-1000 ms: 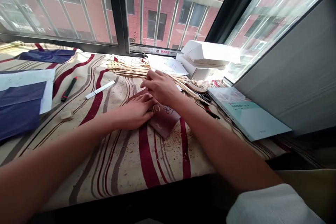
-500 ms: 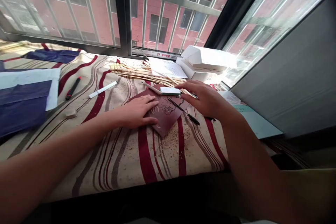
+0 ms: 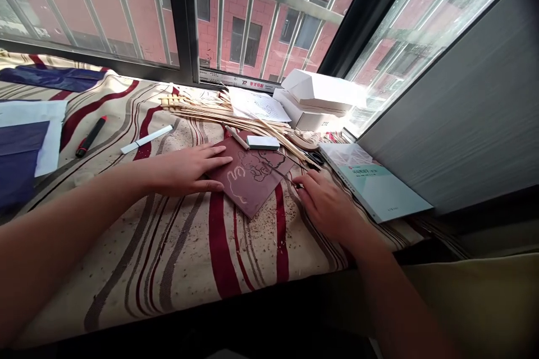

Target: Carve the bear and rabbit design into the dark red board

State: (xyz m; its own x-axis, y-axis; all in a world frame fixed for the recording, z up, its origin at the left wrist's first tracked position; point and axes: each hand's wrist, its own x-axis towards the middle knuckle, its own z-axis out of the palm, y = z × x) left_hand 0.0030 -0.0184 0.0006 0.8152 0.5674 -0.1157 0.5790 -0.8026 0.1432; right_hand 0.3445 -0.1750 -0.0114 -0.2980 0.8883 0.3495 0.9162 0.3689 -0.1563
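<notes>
A reddish-brown carving sheet lies askew on the striped cloth, bearing dark drawn lines and pale cut lines. My left hand rests flat on its left edge, fingers stretched out and apart. At the sheet's right side, my right hand is closed around the handle of a thin carving tool. The tool's slender shaft points up and left over the drawing; the fingers hide most of its handle. A white block with a dark side and a pale pen-like stick lie at the sheet's far edge.
Thin wooden strips, a paper with a drawing and a white box are by the window. A book lies on the right. A black-red marker and white pen lie left. Crumbs dot the striped cloth.
My right hand has moved from the white block down to the carving tool and taken hold of its handle. My left hand has shifted left, uncovering more of the sheet. The view has turned slightly.
</notes>
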